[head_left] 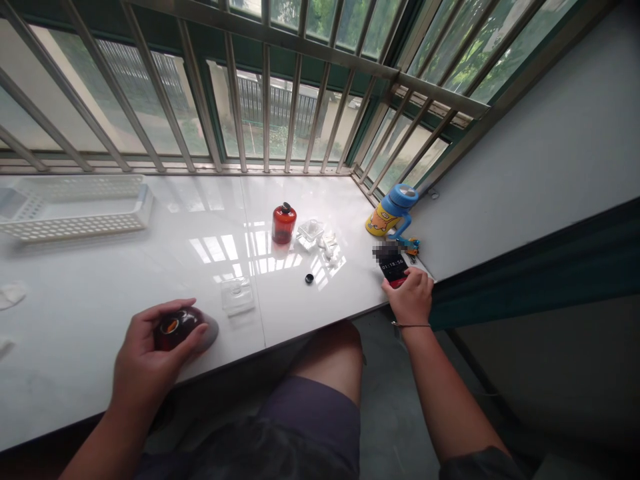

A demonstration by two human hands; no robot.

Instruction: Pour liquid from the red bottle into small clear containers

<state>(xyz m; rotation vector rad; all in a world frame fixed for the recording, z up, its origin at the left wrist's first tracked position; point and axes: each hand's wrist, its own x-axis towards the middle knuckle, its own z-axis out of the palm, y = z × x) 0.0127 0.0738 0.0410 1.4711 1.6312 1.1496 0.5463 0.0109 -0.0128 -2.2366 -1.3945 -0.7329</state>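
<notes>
Window: tall panes fill the upper half of the frame, fronted by slanted pale metal bars (265,100) in a dark green frame; blurred greenery shows behind.
Counter: a broad, glossy white slab (100,280) runs from the left edge to the right of centre, smooth enough to mirror the window in bright patches.
Wall: flat, matt grey (550,153), upper right.
Basket: a long, shallow white plastic tray (75,227) with perforated sides, upper left of the counter.
Left hand: the left hand (145,360), lower left, has its fingers curled round a dark red jar (175,328), a rounded, glossy thing lying on its side on the counter near the front edge, an orange spot on its face.
Right hand: the right hand (413,297), right of centre, rests on the counter's edge with fingers bent over the near end of a black phone (393,268) showing lit digits; a thin band circles the wrist.
Bottle: a blue-lidded child's bottle (393,210) with a yellow printed body, at the counter's far right corner.
Red bottle: a small translucent red cylinder (284,223) with a black cap, upright at centre.
Clear boxes: one square, transparent lid (237,295) just right of the jar; another clear dish (310,233) beside the red cylinder.
Cap: a tiny round black cap (309,279), alone on the slab.
</notes>
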